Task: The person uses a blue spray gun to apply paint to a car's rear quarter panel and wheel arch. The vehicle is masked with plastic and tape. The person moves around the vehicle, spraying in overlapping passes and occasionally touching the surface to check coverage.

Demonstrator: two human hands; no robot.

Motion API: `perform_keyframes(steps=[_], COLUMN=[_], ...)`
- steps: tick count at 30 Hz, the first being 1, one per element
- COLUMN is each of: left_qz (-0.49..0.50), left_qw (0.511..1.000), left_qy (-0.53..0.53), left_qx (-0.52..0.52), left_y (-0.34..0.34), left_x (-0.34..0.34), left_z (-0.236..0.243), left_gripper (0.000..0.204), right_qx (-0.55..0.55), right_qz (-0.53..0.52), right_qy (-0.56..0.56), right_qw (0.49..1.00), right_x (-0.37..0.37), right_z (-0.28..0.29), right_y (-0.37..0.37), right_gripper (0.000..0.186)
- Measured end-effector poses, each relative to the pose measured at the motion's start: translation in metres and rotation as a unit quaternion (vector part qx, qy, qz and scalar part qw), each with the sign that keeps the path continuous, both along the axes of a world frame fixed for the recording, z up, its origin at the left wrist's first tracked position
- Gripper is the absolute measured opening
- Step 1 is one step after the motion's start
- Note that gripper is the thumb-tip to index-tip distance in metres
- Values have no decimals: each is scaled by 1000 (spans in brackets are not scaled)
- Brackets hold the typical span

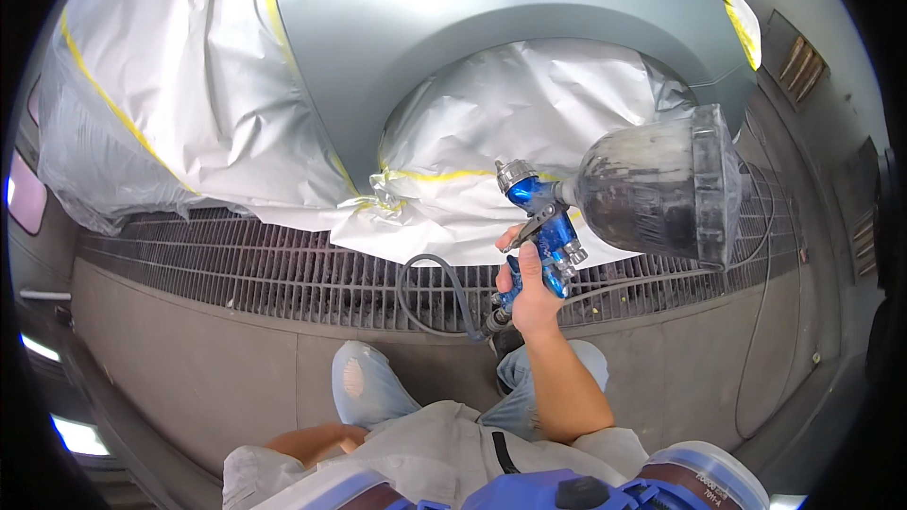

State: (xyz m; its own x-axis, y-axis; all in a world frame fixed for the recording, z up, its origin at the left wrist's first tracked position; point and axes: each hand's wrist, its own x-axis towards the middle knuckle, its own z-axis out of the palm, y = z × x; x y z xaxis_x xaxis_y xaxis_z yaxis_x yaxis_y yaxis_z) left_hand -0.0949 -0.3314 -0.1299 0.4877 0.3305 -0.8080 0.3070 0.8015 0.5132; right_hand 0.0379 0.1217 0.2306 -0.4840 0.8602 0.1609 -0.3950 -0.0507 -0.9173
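Head view: the right hand (537, 305) is wrapped around the handle of the spray gun (565, 244), fingers at its trigger; whether that is pressed, I cannot tell. Beyond the grip lie the wheel-arch sheet (529, 99) and grey panel (359, 28). The gun's cup (647, 194) juts out to the right of the grip, so its lopsided weight could roll the wrist, skewing the spray or letting the cup drip. Left of the grip, the hose (404, 295) loops over the grating (283, 274); a swing or snag could tug the aim or brush the panel. The left hand (353, 438), nearer the body, is mostly hidden, its grip unclear.
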Motion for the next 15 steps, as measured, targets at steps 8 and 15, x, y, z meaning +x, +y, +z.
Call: perform_keyframes(steps=[8, 15], left_qz=[8, 5], left_qw=[1000, 1000], left_qy=[-14, -21], left_qx=[2, 13], left_y=[-9, -10], left_x=[16, 18], left_z=[-12, -14], left_gripper=[31, 36], right_qx=[12, -6], right_qz=[25, 1], right_qy=[-34, -1], right_qw=[999, 1000], right_x=[-3, 0], right_z=[-3, -3], right_y=[-2, 4], right_gripper=[25, 26])
